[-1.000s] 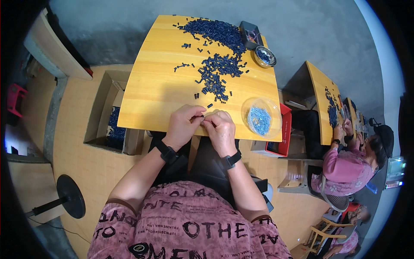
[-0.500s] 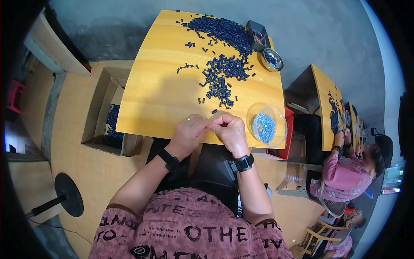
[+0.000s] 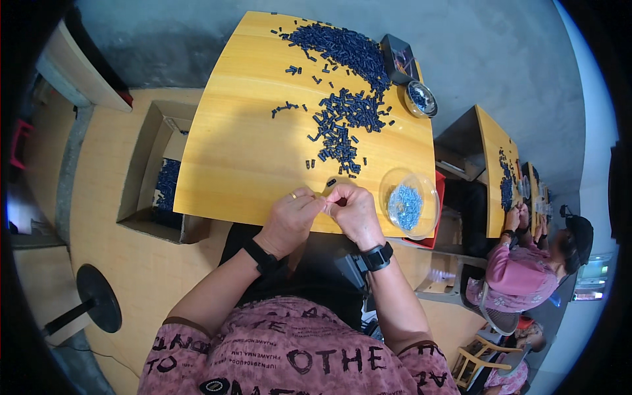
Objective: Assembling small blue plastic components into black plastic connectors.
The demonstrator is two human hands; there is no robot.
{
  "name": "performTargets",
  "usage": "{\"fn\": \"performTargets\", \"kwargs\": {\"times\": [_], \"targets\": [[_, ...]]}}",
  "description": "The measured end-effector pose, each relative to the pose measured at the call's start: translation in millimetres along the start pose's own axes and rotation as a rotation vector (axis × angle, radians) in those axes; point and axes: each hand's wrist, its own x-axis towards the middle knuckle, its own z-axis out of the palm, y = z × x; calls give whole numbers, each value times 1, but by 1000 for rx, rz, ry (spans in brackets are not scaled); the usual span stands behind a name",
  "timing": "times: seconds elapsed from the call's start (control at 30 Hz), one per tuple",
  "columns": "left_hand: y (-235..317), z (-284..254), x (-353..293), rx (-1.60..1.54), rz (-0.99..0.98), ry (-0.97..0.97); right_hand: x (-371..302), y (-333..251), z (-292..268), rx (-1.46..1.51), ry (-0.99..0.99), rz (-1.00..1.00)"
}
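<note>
At the front edge of the yellow table (image 3: 243, 178), my left hand (image 3: 289, 220) and my right hand (image 3: 354, 214) meet with their fingertips pinched together. Whatever sits between the fingers is too small to make out. One small dark piece (image 3: 331, 182) lies just beyond my right fingers. Farther back spreads a heap of small dark cylindrical pieces (image 3: 352, 110), with a larger pile (image 3: 342, 49) of the same behind it. To the right of my right hand stands a clear round dish (image 3: 429, 197) holding many small light-blue pieces (image 3: 405, 204).
A dark box (image 3: 400, 59) and a metal bowl (image 3: 421, 99) stand at the table's right edge. On the floor at left is a cardboard box (image 3: 141, 178) with dark pieces in it. A person (image 3: 520, 270) works at another table on the right.
My head view has shifted slightly, so the table and dish sit a little differently in the picture. Both hands stay pinched together at the table edge.
</note>
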Motion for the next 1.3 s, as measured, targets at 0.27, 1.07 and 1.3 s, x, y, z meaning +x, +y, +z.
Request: {"fn": "performTargets", "kwargs": {"times": [0.27, 1.07, 1.3], "targets": [[2, -7, -2, 9, -37, 104, -2, -4, 0, 29, -12, -59], [-4, -137, -37, 78, -419, 566, -1, 12, 15, -346, 402, -578], [10, -47, -6, -77, -308, 122, -32, 2, 1, -71, 366, -380]]}}
